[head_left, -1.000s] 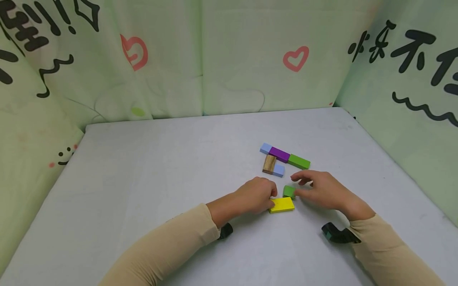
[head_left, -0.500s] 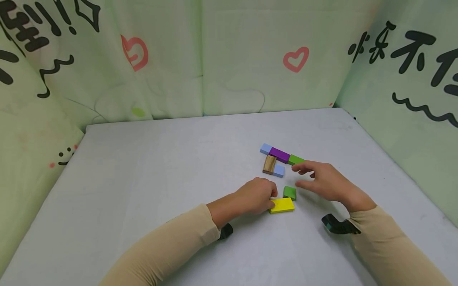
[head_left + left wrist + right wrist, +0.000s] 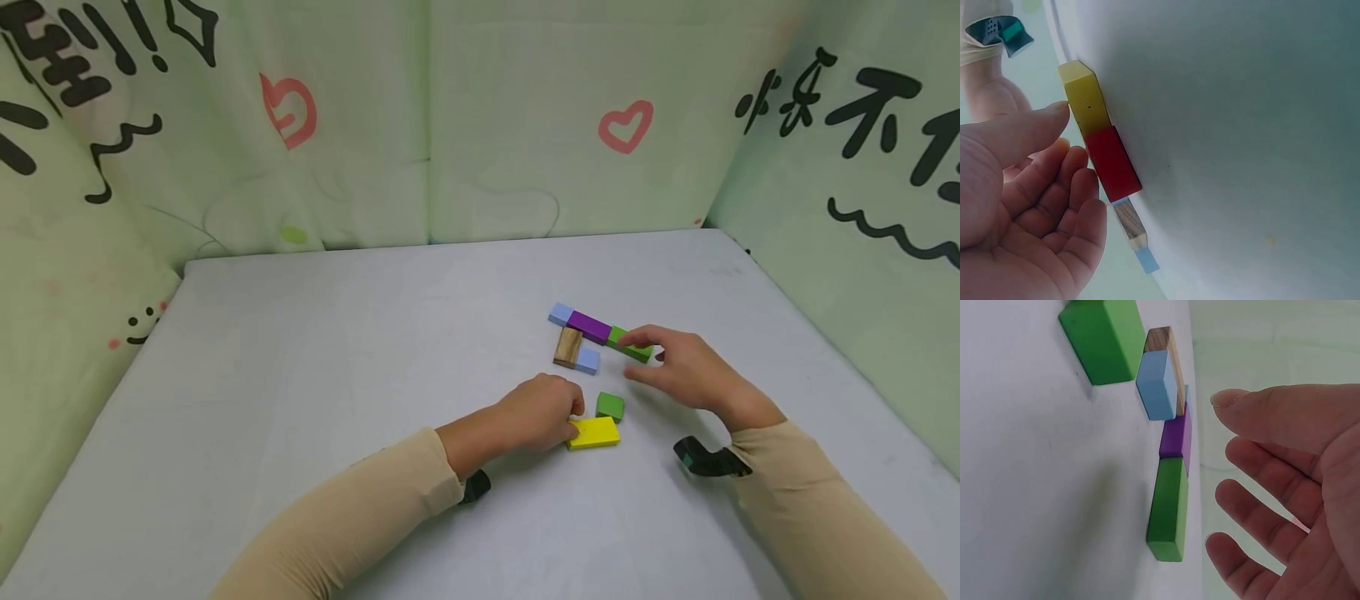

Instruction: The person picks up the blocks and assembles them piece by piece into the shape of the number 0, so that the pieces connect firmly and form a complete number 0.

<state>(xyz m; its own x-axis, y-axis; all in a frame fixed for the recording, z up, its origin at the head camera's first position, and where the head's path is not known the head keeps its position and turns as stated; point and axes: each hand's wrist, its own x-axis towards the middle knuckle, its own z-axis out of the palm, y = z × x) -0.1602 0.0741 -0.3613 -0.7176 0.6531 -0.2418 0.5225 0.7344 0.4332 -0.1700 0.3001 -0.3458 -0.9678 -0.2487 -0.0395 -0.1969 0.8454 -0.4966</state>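
My left hand (image 3: pixel 540 412) lies at the left end of a yellow block (image 3: pixel 596 433), fingers loosely bent. In the left wrist view its thumb tip is right at the yellow block and its fingertips are beside a red block (image 3: pixel 1114 164); the hand hides the red block in the head view. A short green block (image 3: pixel 610 406) stands just behind the yellow one. My right hand (image 3: pixel 690 367) hovers with fingers spread and nothing between them, over a long green block (image 3: pixel 637 353) that ends a row with a purple block (image 3: pixel 590 327) and a light blue block (image 3: pixel 560 313).
A wood-grain block (image 3: pixel 567 346) and another light blue block (image 3: pixel 588 360) sit side by side in front of the row. All blocks lie on a white table (image 3: pixel 337 358). Pale green printed curtains (image 3: pixel 480 125) stand along its back and sides.
My right hand has left the short green block and moved away from me to the long green block. The left hand has kept its place at the yellow block.
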